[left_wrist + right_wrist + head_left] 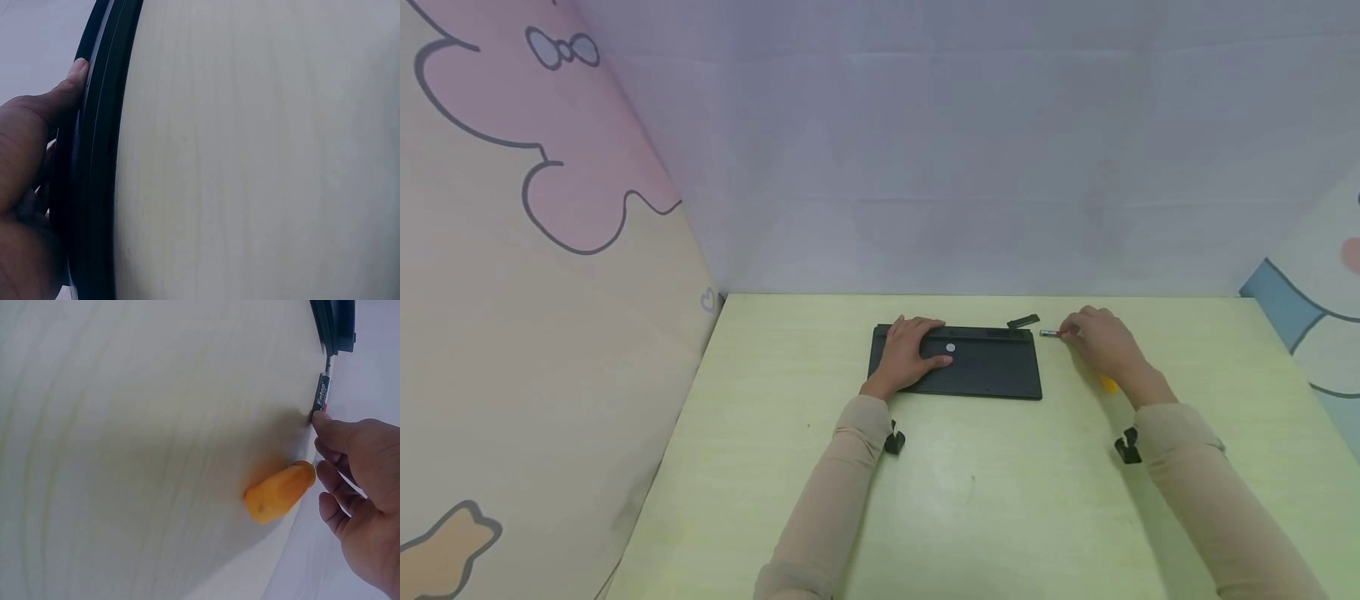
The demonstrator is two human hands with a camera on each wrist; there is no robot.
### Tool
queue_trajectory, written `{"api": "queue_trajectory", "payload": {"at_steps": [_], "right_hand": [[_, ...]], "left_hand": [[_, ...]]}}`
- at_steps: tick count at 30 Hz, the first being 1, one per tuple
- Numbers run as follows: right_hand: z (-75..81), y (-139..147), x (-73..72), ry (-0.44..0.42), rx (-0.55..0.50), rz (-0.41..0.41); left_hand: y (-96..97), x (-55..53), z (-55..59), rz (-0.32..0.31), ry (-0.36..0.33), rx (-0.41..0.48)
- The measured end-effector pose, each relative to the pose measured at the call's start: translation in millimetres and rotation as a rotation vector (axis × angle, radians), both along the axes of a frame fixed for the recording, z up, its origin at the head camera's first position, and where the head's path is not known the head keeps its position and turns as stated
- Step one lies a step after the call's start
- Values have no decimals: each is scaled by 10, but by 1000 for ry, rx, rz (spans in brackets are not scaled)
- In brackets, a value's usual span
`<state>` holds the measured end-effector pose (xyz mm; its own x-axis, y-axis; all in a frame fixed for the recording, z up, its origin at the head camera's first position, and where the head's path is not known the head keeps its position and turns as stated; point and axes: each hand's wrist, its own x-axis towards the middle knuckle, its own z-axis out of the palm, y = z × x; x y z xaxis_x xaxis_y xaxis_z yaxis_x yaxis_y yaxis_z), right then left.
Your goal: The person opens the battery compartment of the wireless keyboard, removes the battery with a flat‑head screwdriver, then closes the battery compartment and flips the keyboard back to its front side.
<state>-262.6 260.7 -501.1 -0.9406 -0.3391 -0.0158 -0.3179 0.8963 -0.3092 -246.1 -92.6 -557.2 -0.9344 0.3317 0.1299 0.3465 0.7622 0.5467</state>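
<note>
While I watch from afar, a small battery point(321, 392) sits between the thumb and fingers of the right hand point(1102, 340) — pinched near its red end, a little off the right edge of a black keyboard point(985, 373). Light lettering runs along its dark side. That keyboard lies keyless face up, a pale round spot point(951, 347) on it, and the left hand point(913, 352) holds it, thumb on that face and fingers at the far edge. Just beside the far right corner I see a narrow black strip point(1022, 321). Under the right hand an orange object point(278, 494) rests on the pale table point(985, 517); my head view shows only part of it. Beige sleeves point(829, 496) cover both forearms, and a lilac-grey cloth point(955, 167) hangs behind — cartoon shapes point(580, 204) mark the left wall point(550, 358).
</note>
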Motion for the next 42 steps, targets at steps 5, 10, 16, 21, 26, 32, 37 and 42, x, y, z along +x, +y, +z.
{"api": "queue_trajectory", "payload": {"at_steps": [5, 10, 16, 21, 26, 32, 37, 42], "right_hand": [[-2, 10, 3, -6, -2, 8], [3, -1, 8, 2, -3, 10], [23, -61, -10, 21, -9, 7], [45, -187, -41, 53, -38, 27], [69, -354, -101, 94, -49, 69], [35, -473, -165, 108, -36, 95], [5, -502, -195, 81, -5, 75], [6, -509, -210, 64, 21, 57]], "left_hand": [[2, 0, -7, 1, -1, -2], [5, 10, -4, -2, 1, -3], [19, 24, 8, -3, -8, 1], [3, 37, 33, -9, -14, 10], [-22, 56, 47, -2, -17, 8], [-22, 75, 61, -2, -24, 9], [-3, 83, 68, -5, -22, 11], [11, 87, 75, -4, -27, 8]]}}
